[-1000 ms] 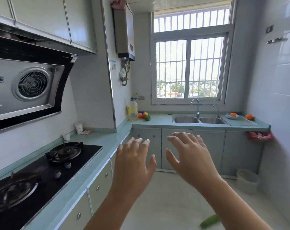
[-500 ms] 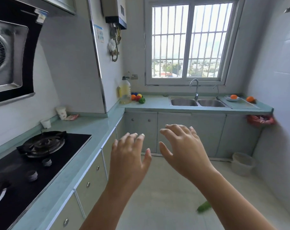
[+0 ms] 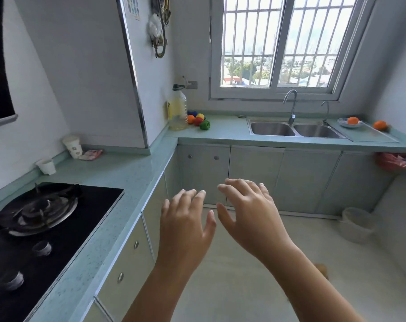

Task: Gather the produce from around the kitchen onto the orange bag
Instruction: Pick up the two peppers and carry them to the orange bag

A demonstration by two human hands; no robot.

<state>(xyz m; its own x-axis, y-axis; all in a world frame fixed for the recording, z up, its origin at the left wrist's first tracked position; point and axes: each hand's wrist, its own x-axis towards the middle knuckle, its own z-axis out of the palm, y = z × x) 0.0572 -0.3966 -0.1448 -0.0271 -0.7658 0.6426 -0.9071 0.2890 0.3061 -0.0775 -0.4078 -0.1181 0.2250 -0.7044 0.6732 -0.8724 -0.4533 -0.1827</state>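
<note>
My left hand [image 3: 185,224] and my right hand [image 3: 251,212] are held out side by side over the floor, fingers spread, both holding nothing. Far ahead on the counter corner lies a small heap of produce: a green pepper [image 3: 204,125], a red piece [image 3: 198,121], an orange piece [image 3: 191,119], a yellow one [image 3: 200,116] and something blue [image 3: 192,113]. Right of the sink, one orange [image 3: 352,120] sits on a small plate [image 3: 342,123] and another orange [image 3: 380,125] lies on the drainboard. A reddish-orange bag [image 3: 395,161] hangs under the counter's right end.
A gas hob [image 3: 34,219] fills the left counter, with two paper cups [image 3: 73,147] behind it. An oil bottle [image 3: 177,110] stands beside the produce heap. The double sink [image 3: 295,129] lies under the window. A pale bin [image 3: 357,225] stands on the floor at right.
The view has moved forward and tilted down, so the far counter is nearer. Both hands stay open in front. The green item on the floor is out of sight.
</note>
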